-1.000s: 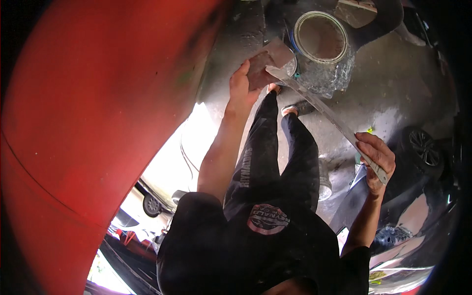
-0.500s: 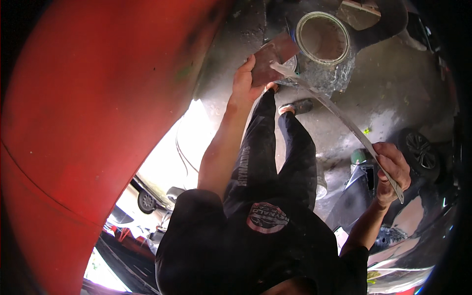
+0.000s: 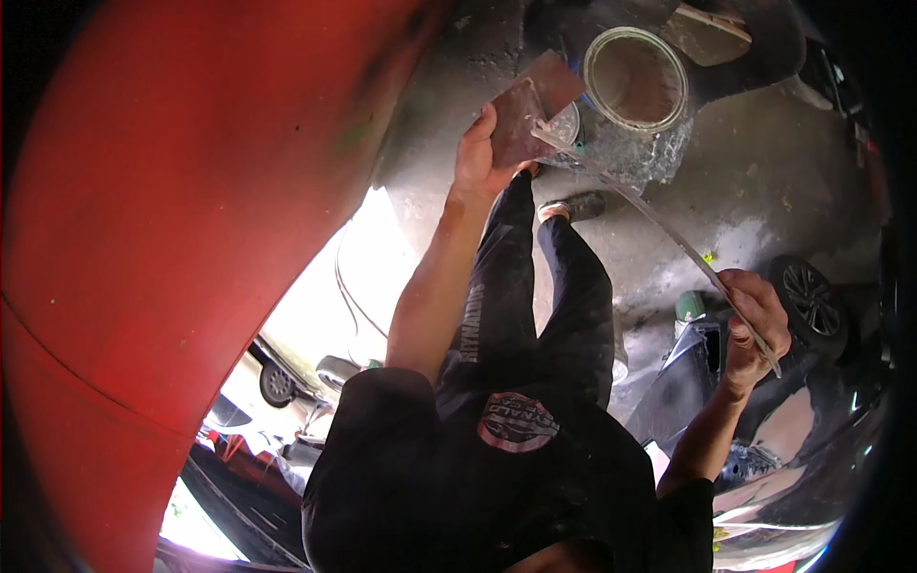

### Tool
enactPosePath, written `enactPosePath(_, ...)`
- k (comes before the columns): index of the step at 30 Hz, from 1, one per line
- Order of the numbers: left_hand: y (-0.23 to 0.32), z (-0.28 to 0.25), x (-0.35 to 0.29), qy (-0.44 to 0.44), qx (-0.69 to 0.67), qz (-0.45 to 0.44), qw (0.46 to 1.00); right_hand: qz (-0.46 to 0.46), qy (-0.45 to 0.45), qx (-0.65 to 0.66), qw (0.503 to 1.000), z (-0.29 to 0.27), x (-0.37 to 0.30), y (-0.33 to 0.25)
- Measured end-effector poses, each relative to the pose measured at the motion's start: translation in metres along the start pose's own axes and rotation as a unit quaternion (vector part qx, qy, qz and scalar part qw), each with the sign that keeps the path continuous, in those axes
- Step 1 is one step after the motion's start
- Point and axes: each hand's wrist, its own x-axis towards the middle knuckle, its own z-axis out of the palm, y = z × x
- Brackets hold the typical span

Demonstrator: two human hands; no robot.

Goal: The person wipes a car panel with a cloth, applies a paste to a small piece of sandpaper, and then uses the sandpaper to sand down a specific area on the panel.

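A flat, reddish-brown rectangular plate [image 3: 516, 124] is gripped at its near left edge by my left hand [image 3: 475, 158], thumb on top. Off to the right, my right hand [image 3: 759, 320] pinches the end of a long, thin, pale stick [image 3: 673, 231], seen nearly edge-on. The stick's far end, coated in light grey paste [image 3: 546, 134], is at the plate's right side; whether it touches cannot be told. Just beyond the plate stands a round open can [image 3: 634, 80] with a pale smeared rim and brownish-grey inside.
A large red car panel [image 3: 191, 210] fills the left side. Beneath the can lies a paste-smeared sheet [image 3: 640, 153]. A wheel [image 3: 810, 301], a green container [image 3: 690, 306] and dark car parts [image 3: 673, 387] are at the right. My shoe [image 3: 578, 205] rests on the grey floor.
The stick has rolled in my right hand and now looks narrower. My right hand has moved slightly left and up. My left hand keeps its hold on the plate.
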Motion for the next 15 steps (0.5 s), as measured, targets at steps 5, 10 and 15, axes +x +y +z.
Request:
enactPosePath(5, 0.001, -0.008, 0.006, -0.019, -0.016, -0.004, 1.0, -0.008, -0.021, -0.024, 0.999, 0.004, 0.01, -0.007)
enactPosePath(10, 0.002, -0.011, 0.009, -0.009, -0.026, 0.001, 1.0, -0.017, -0.022, -0.037, 0.999, -0.014, 0.01, -0.006)
enactPosePath(15, -0.005, -0.015, 0.015, -0.003, -0.008, 0.009, 1.0, -0.011, 0.041, 0.081, 0.996, -0.029, 0.002, 0.01)
